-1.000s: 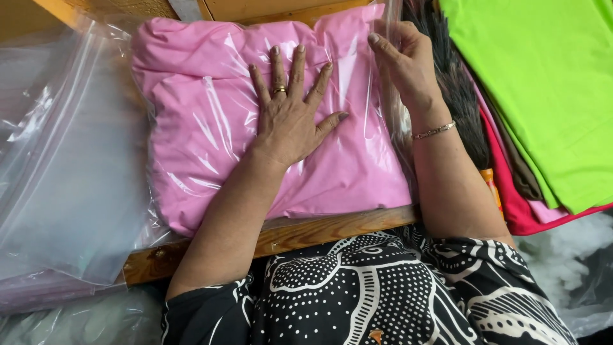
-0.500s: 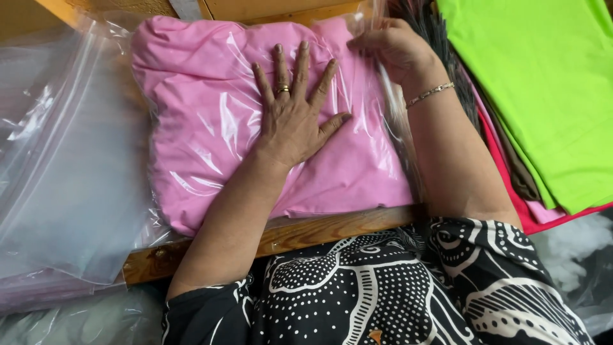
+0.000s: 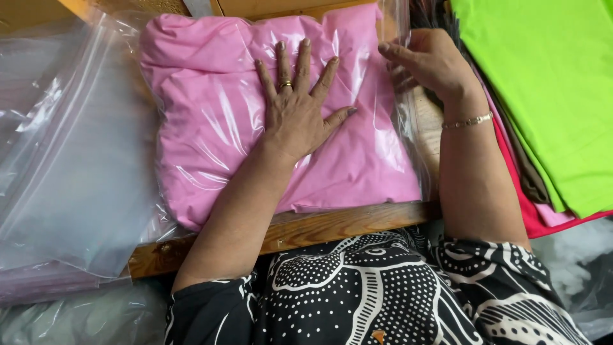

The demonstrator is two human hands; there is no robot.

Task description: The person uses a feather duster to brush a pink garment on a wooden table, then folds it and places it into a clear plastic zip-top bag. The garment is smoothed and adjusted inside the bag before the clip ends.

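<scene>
The pink garment [image 3: 217, 121] lies inside a clear bag [image 3: 383, 160] on the wooden table [image 3: 332, 225], close to its near edge. The left hand [image 3: 299, 110] is spread wide and pressed flat on the middle of the bag, holding nothing. The right hand [image 3: 431, 64] is held at the bag's open side, toward the right edge of the table, with thumb and fingers closed narrowly on the plastic flap; how firmly it is pinched cannot be told.

For this step to go well, the flat palm is best kept bearing down so that air is driven toward the open side, and the flap is best drawn taut and straight, so that no pink cloth is caught in the mouth and no crease is left in the plastic. Pressure should be swept outward, not just held in one spot.

Against the frame half a second earlier, the left hand is seen in the same spread position on the garment. The right hand has been moved slightly nearer along the bag's open edge, from the far right corner of the bag, and the flap is now lifted more upright. The green cloth [image 3: 543, 83] at the right and the empty bags [image 3: 70, 166] at the left are unchanged.
</scene>
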